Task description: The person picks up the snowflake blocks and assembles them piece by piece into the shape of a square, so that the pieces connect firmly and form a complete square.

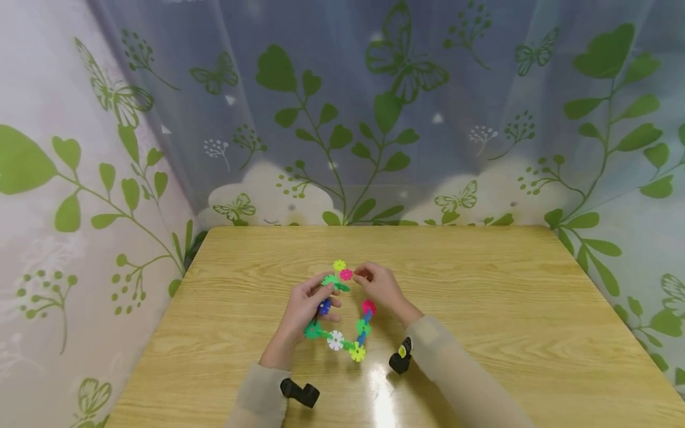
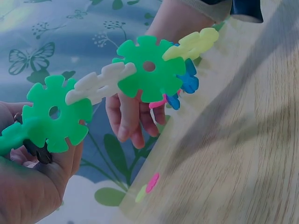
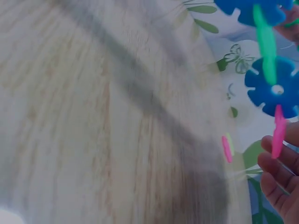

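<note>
A chain of slotted plastic snowflake discs (image 1: 335, 340), green, white, yellow, blue and pink, hangs in an open loop above the table. My left hand (image 1: 302, 308) grips its left side, thumb and fingers around the discs near a green disc (image 2: 57, 113) and a dark one behind it. The chain's other end is a pink disc (image 1: 368, 307). My right hand (image 1: 381, 286) reaches past it with loosely bent fingers (image 2: 126, 128) and nothing visible in them. Its fingertips are close to a loose pink disc (image 1: 346, 274) beside a loose yellow disc (image 1: 339, 264).
The wooden table (image 1: 471, 285) ends at a patterned curtain (image 1: 342, 113) at the back, with another curtain along the left. Black wrist cameras (image 1: 301, 393) are strapped at both sleeves. Arm shadows fall across the tabletop.
</note>
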The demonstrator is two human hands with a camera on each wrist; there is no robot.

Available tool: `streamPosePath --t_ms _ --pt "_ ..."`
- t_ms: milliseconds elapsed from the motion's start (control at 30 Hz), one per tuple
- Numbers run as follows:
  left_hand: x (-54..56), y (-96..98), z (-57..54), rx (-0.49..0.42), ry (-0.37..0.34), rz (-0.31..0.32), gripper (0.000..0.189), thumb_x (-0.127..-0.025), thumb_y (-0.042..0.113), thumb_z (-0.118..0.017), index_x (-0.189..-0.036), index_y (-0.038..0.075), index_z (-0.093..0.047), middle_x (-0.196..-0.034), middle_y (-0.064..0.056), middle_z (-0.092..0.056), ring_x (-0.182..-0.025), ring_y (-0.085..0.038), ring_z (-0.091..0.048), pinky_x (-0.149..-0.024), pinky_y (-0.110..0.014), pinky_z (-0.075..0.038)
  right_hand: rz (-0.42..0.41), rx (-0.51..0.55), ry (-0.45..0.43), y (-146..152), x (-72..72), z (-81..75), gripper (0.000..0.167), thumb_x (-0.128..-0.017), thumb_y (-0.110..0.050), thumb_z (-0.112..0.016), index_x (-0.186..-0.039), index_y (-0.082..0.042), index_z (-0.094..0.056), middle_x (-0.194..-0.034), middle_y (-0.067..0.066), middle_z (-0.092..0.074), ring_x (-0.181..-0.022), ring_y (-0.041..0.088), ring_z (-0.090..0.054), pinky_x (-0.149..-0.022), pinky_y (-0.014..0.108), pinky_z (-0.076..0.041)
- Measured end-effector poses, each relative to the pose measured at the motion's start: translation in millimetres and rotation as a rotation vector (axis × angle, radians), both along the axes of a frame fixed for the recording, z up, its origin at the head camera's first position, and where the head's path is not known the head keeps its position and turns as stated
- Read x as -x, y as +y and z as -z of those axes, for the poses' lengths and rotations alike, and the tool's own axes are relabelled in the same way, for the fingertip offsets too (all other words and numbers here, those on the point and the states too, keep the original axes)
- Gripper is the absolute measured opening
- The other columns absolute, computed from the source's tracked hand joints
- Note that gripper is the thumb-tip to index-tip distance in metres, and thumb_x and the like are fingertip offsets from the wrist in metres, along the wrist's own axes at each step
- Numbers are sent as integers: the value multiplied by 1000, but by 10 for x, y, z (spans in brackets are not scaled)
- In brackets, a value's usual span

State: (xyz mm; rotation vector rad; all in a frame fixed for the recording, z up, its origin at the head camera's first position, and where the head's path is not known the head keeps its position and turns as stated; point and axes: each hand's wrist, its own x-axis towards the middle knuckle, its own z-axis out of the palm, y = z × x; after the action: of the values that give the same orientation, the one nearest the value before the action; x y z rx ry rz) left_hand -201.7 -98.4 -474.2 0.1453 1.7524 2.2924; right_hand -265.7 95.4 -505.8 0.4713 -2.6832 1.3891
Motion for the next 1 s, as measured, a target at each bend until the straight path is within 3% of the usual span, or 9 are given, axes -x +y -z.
streamPosePath --t_ms 167,533,767,867,1000 --pt "-4 -5 -16 7 8 4 43 -92 20 -60 -132 7 -50 -96 -14 -61 -73 -18 -65 -61 -39 -59 17 -17 -6 -68 121 54 16 -89 -10 -63 -102 -1 -66 -86 4 -64 -77 17 -56 -66 30 -51" --pt "-16 -32 -14 29 1 -4 42 -91 19 -62 -131 11 -52 -98 -17 -60 -76 -19 -64 -66 -47 -58 64 -105 -102 -213 340 181 30 -87 -10 -64 -114 2 -58 -92 10 -63 -83 23 -60 -70 35 -54" --pt "-26 -38 -12 29 -2 -18 45 -90 22 -64 -132 10 -51 -110 -31 -53 -76 -19 -64 -62 -40 -59 78 -340 -69 -300 358 232 27 -83 -17 -71 -103 1 -65 -91 9 -53 -80 21 -51 -65 33 -49" --pt "-32 -42 -16 30 1 -11 47 -90 22 -64 -133 9 -49 -110 -30 -53 -77 -19 -64 -62 -40 -59 78 -423 -64 -335 353 241 24 -84 -18 -71 -101 -2 -66 -93 9 -50 -81 21 -49 -65 33 -49" --pt "-40 -63 -27 29 8 -6 46 -92 20 -61 -134 8 -48 -101 -21 -57 -76 -19 -64 -64 -44 -59 80 -442 -81 -381 352 228 22 -84 -16 -70 -100 -2 -65 -94 9 -48 -84 22 -48 -67 33 -49"
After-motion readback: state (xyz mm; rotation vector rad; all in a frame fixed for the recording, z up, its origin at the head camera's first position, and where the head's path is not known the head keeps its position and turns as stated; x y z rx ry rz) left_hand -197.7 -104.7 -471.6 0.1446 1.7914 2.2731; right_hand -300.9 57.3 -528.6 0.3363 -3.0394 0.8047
